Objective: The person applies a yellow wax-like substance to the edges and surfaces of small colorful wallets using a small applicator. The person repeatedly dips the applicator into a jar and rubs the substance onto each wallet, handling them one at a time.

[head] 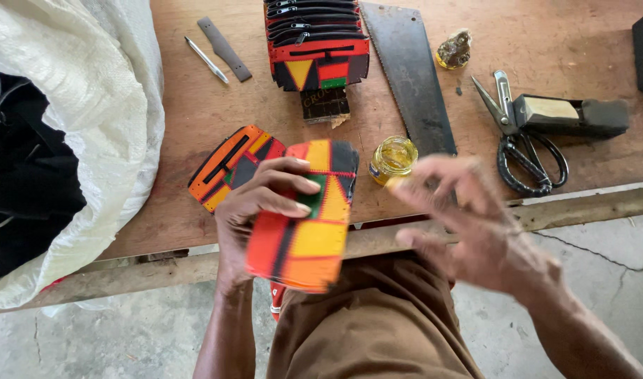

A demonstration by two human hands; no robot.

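The left hand (254, 210) had its fingers clamped on a patchwork pouch (307, 217); the right hand (469, 224), blurred, hung beside it, fingers spread, empty; a steadier grip would have helped.

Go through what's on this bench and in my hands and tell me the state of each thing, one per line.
Left hand: closed on the patchwork pouch, held upright.
Right hand: open, blurred, empty.
Second pouch: lying flat on the bench.
Pouch stack: standing in a row.
Glass jar: lid off.
Scissors: blades closed.
Saw: lying flat.
White sack: open.
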